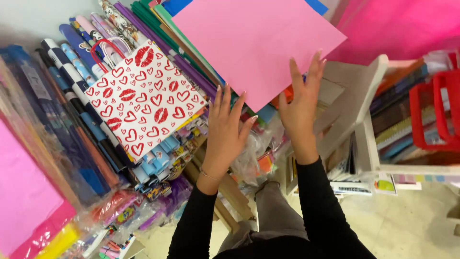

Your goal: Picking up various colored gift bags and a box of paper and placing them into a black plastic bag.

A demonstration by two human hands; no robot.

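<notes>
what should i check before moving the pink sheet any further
1. Right hand on pink sheet: ok, fingers lie on its lower right edge.
2. Left hand gripping the sheet: cannot tell, its fingers reach the lower corner.
3. Sheet flat, uncreased: ok.
4. Heart-print bag free of the sheet: ok, it lies to the left, apart.
5. Paper stack under the sheet undisturbed: cannot tell, mostly hidden.

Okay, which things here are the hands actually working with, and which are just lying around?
In hand:
pink paper sheet
left hand, beside its lower edge
right hand, fingers on it

Lying about:
heart-and-lips gift bag
wrapping paper rolls
white shelf
red basket
</notes>
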